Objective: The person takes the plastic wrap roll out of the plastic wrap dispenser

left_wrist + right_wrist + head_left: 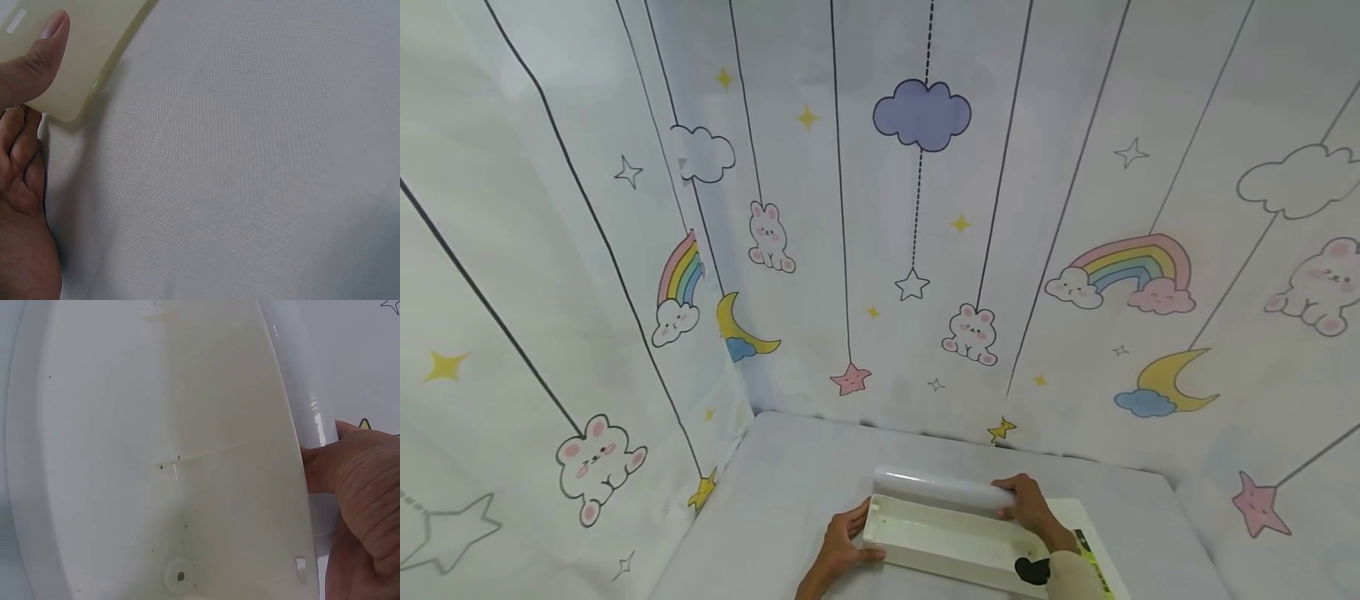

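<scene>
A long, cream plastic box [951,537] lies open side up on the white surface, its inside bare apart from small dark specks. My left hand [841,543] holds its left end; in the left wrist view the thumb [55,37] presses on the box wall [94,56] with the other fingers curled by its edge. Along the far side of the box lies a shiny, translucent roll of plastic film [936,486]. My right hand [1033,510] grips the roll near its right end, and the right wrist view shows the fingers around the roll [307,394] beside the box's rim.
A white flat piece [1063,507] with a yellow-green and black label lies to the right, partly behind the right forearm. Fabric walls [880,333] printed with rabbits, stars and clouds surround the white-covered surface [790,467]. A black object [1032,571] shows by the right sleeve.
</scene>
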### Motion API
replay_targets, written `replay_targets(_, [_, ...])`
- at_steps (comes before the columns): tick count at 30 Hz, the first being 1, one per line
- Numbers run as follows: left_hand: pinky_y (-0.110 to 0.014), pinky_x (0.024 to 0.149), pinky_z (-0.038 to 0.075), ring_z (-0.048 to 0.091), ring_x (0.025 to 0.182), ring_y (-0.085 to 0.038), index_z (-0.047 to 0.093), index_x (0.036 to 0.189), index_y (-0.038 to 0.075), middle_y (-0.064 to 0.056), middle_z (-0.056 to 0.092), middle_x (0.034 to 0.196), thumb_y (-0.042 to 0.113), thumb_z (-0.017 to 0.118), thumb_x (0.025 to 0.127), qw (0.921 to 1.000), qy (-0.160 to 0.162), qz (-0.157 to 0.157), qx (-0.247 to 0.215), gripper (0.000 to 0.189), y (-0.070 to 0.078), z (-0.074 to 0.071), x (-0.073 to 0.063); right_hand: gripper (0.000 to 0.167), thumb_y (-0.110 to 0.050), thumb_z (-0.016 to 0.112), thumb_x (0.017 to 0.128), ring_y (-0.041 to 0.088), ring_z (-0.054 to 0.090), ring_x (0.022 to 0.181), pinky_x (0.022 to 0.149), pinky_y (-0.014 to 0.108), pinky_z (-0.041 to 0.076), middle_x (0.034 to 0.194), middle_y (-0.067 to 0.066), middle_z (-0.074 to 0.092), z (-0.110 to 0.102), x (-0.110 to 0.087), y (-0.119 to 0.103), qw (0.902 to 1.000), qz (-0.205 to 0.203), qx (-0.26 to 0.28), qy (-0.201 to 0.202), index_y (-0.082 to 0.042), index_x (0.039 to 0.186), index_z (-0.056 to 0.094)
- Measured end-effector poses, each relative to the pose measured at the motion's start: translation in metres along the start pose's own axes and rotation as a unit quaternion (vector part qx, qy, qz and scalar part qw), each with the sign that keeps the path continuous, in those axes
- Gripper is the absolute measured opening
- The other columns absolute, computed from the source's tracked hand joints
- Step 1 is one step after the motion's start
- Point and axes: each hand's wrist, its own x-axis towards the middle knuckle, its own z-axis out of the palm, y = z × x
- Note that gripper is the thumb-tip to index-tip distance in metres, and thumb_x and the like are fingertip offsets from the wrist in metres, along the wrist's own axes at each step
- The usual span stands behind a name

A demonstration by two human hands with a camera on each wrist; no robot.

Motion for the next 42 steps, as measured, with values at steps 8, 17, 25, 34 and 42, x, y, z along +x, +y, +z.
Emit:
replay_targets(8, [-0.013,0.115,0.047,0.060,0.143,-0.011,0.044,0.157,-0.013,-0.032,0.051,0.157,0.024,0.103,0.076,0.9999,-0.009,0.006,0.001,0.107,0.0046,0.0022,0.0015,0.055,0.013,0.096,0.065,0.045,0.069,0.117,0.109,0.065,0.055,0.120,0.023,0.075,-0.0050,-0.0052,-0.0075,0.9997,0.022,0.012,-0.005,0.009,0.118,0.080])
replay_targets(17, [-0.011,0.114,0.046,0.058,0.141,-0.004,0.044,0.158,-0.013,-0.032,0.052,0.157,0.022,0.103,0.075,0.9998,-0.002,-0.011,-0.015,0.108,0.0043,0.0005,0.0007,0.054,0.011,0.095,0.068,0.043,0.067,0.112,0.103,0.060,0.058,0.113,0.021,0.072,-0.0010,-0.0037,-0.0074,1.0000,0.002,-0.008,0.000,0.009,0.120,0.079])
replay_targets(25, [-0.011,0.114,0.046,0.059,0.140,-0.002,0.044,0.158,-0.013,-0.032,0.052,0.157,0.022,0.103,0.075,0.9998,-0.004,-0.015,-0.015,0.108,0.0065,0.0012,0.0009,0.053,0.012,0.095,0.068,0.037,0.067,0.110,0.099,0.044,0.058,0.111,0.016,0.072,-0.0036,-0.0051,-0.0086,0.9998,0.014,0.011,-0.005,0.008,0.119,0.080])
replay_targets(34, [-0.013,0.113,0.049,0.062,0.139,-0.006,0.046,0.157,-0.014,-0.031,0.055,0.155,0.023,0.103,0.075,0.9999,0.000,0.002,-0.017,0.106,0.0035,0.0014,0.0007,0.054,0.011,0.095,0.068,0.043,0.068,0.112,0.105,0.062,0.057,0.112,0.018,0.073,-0.0020,-0.0023,-0.0091,0.9999,0.008,-0.009,-0.012,0.009,0.119,0.079])
replay_targets(42, [-0.016,0.114,0.050,0.063,0.143,-0.021,0.045,0.155,-0.017,-0.035,0.055,0.153,0.022,0.100,0.079,0.9994,-0.007,0.027,0.019,0.102,0.0100,0.0007,-0.0019,0.054,0.011,0.095,0.068,0.042,0.067,0.112,0.107,0.064,0.055,0.111,0.017,0.073,0.0005,-0.0012,-0.0064,0.9998,0.007,-0.007,-0.015,0.008,0.119,0.080])
